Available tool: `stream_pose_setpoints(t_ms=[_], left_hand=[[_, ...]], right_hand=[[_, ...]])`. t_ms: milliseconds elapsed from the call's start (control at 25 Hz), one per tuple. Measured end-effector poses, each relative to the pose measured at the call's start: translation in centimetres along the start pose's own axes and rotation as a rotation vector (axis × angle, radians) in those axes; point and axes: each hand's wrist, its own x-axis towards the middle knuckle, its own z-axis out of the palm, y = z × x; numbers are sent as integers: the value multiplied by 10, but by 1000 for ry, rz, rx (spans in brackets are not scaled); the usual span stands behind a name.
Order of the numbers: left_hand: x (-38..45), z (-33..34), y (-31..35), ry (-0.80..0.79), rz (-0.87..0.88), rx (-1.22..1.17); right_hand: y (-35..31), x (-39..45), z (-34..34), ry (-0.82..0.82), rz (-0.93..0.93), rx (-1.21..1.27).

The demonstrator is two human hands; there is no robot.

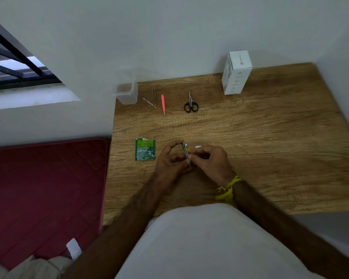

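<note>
Over the middle of the wooden table (270, 137), my left hand (169, 162) and my right hand (212, 160) meet around a small metal nail clipper (185, 150) with a yellow part. My left fingers curl round its top and lower end. My right thumb and forefinger pinch its lower end. A small white bit (198, 147) shows just beyond my right fingers; what it is cannot be told. A yellow thread band (229, 188) circles my right wrist.
A torn green sachet (145, 149) lies left of my hands. Farther back lie two metal tweezers (152, 97), a pink tool (163, 104) and small black-handled scissors (190, 103). A clear plastic container (127, 93) and a white box (237, 72) stand by the wall. A red mattress (44, 194) lies left.
</note>
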Motion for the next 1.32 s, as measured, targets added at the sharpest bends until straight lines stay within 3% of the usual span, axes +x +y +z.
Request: stream_pose_setpoints(t_ms=[200,320,480,600,960,1160,1320], left_hand=[[0,-1,5,-32,53,119],[0,-1,9,-45,27,116],[0,-2,12,-47,-10,149],[0,-7,17,-60,-86,223],[2,-8,27,-280,-138,412],[-6,-2,23,-227,-160,169],[-1,0,21,-64,-123,80]], right_hand=[[3,8,-2,-49,172,157],[-3,7,-3,-23,123,142],[-9,11,-16,-147,87,166],[-11,24,-28,-86,42,-55],[-31,59,-28,-181,32,-40],[-31,53,-23,-75,88,143],[-30,25,-16,101,105,-52]])
